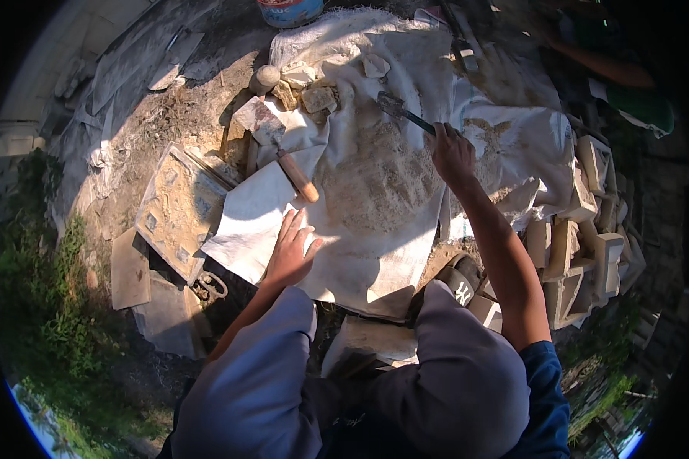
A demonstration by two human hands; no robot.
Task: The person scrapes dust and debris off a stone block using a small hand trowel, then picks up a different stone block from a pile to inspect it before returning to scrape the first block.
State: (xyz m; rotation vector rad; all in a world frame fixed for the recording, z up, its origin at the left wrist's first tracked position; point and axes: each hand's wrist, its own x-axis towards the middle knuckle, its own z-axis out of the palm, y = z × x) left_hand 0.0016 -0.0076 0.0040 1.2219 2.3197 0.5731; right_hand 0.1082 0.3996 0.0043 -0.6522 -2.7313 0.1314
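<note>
My right hand (453,153) is closed around the dark, slim handle of a hand tool (413,118). The tool's short, dusty head lies over the white sacking; its exact kind I cannot make out. My left hand (289,246) is open, fingers extended over the sheet's edge near my knee, holding nothing. Just beyond its fingertips lies a trowel (297,177) with a wooden handle and a pale, dust-caked blade. White woven sacking (375,260) is spread before me, with sandy powder (375,180) on its middle. Pale stone chunks (318,99) sit at its far left.
A mortar-crusted board (177,210) lies at left beside flat slabs (168,314). Hollow blocks (582,260) are piled at right. A blue-and-red bucket (291,11) stands at the far edge. Another person's arm (605,61) shows at upper right. A dark shoe (455,283) rests by the sacking.
</note>
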